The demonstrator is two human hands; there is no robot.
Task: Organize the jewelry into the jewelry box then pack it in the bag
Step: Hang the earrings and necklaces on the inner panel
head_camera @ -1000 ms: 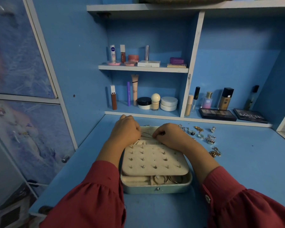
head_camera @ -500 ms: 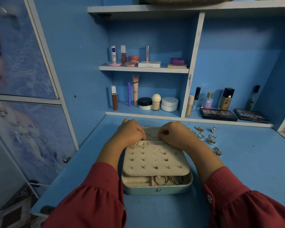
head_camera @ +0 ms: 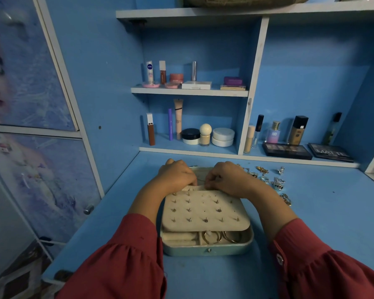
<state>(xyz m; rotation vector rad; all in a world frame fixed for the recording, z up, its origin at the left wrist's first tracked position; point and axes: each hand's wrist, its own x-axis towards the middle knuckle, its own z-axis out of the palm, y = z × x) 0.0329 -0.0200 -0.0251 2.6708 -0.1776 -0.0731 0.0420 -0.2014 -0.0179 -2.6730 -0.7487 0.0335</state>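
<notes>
A pale green jewelry box (head_camera: pixel 207 249) lies open on the blue desk. Its cream earring panel (head_camera: pixel 205 210) carries several studs. Gold hoops (head_camera: pixel 222 237) lie in the front compartment under the panel. My left hand (head_camera: pixel 177 175) and my right hand (head_camera: pixel 227 178) sit close together at the panel's far edge. Their fingers are curled, and both pinch a thin chain (head_camera: pixel 200 179) that shows faintly between them. Loose silver and gold jewelry (head_camera: pixel 275 182) lies on the desk to the right of the box. An olive bag (head_camera: pixel 246 1) rests on the top shelf, mostly cut off.
Cosmetics fill the shelves behind: tubes and jars (head_camera: pixel 190 134) in the lower cubby, bottles (head_camera: pixel 298 130) and dark palettes (head_camera: pixel 286 150) at the back right. A cupboard door (head_camera: pixel 30 160) with a knob stands at the left.
My two hands have drawn closer together over the box's far end. The box and the loose jewelry have not moved.
</notes>
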